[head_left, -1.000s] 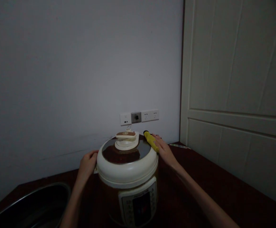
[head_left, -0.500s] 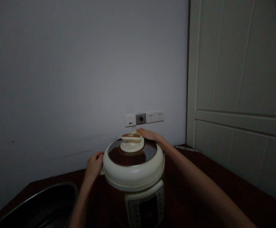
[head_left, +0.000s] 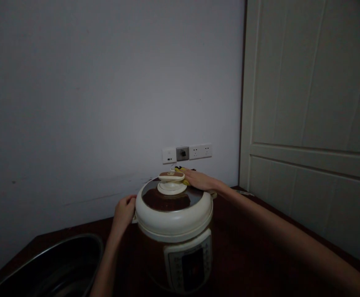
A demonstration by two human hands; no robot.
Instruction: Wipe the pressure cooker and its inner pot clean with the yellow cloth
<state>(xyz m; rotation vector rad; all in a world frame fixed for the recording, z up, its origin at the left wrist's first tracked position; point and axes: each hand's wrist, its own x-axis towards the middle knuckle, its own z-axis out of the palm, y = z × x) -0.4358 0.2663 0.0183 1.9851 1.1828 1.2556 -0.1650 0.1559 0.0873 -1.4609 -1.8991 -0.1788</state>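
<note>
An electric pressure cooker [head_left: 173, 222] stands on the dark red table, its white-rimmed lid in place and its control panel [head_left: 192, 266] facing me. At the cooker's left side, my left hand [head_left: 124, 212] has its fingers curled around the side handle, which is mostly hidden. My right hand [head_left: 198, 180] lies over the back right of the lid, close to the lid knob [head_left: 171, 177]. Under its fingers is a yellow and black cloth [head_left: 186, 182], pressed against the lid; only its edges show.
A large dark metal basin [head_left: 97, 243] sits at the lower left. Sockets and switches [head_left: 195, 152] line the pale wall behind the cooker. To the right stands a white panelled door [head_left: 306, 165]. A thin patterned strip [head_left: 244, 192] lies near the table's back right.
My right hand has moved down and forward over the lid, and more of the yellow and black cloth shows. My left hand stays on the side handle. The view has shifted slightly.
</note>
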